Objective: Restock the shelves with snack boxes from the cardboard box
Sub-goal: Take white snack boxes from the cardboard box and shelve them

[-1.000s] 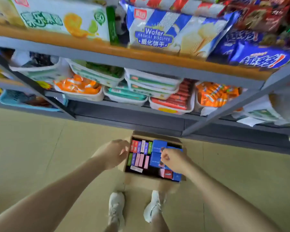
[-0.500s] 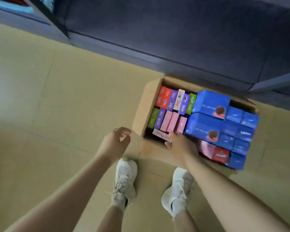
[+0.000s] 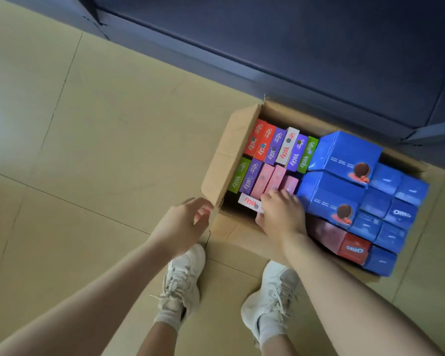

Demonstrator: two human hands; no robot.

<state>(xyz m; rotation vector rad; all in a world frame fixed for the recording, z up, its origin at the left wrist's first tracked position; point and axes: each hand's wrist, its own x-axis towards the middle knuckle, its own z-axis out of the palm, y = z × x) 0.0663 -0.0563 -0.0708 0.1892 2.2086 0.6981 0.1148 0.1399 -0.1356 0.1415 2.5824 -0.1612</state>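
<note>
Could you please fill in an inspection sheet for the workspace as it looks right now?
Surface: beige tiled floor; cardboard box stands open on it.
Job's things: slim Pocky boxes stand in rows at the box's left; a white Pocky box lies flat at the near edge; blue Oreo boxes and a red Oreo box fill the right.
Clutter: nothing seen.
Grips: left hand touches the box's near-left corner flap, holding nothing; right hand reaches in over the white and pink boxes; whether it has closed on one cannot be told.
Cables: nothing seen.
Surroundings: dark blue shelf base behind the box; white shoes below.
</note>
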